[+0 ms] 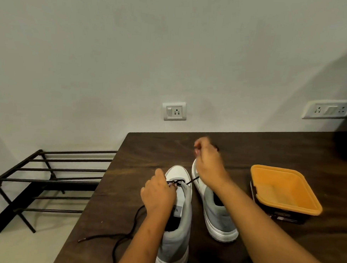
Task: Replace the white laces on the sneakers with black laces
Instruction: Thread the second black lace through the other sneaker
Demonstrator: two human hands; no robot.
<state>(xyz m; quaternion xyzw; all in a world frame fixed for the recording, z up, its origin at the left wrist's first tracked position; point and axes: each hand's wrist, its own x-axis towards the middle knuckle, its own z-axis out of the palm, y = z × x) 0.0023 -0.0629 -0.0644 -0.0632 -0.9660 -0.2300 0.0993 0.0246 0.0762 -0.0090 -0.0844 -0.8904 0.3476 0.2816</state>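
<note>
Near the front edge of the table [147,150], a dark wooden top, two grey-and-white sneakers stand side by side with their toes pointing toward the far edge. The left sneaker [180,230] is closest to the person, and the left hand [159,195] rests over its tongue with fingers curled down onto the shoe, fingertips at the spot where the black lace [192,180] crosses the lowest eyelets; whether they pinch the lace itself cannot be told. From that crossing one strand runs taut up and to the right, under the right hand [209,165], which is raised above the toe of the right sneaker [217,216] with its blurred fingers closed on the lace. The hands are apart, the left low on the shoe, the right higher and farther from the person. The lace's other length trails off the left sneaker's left side and loops loosely over the table toward its left edge. An orange tub [286,192] on a dark base sits to the right of the right sneaker, near but not touching. Beyond the left edge, a black metal rack [45,180] stands on the floor.
</note>
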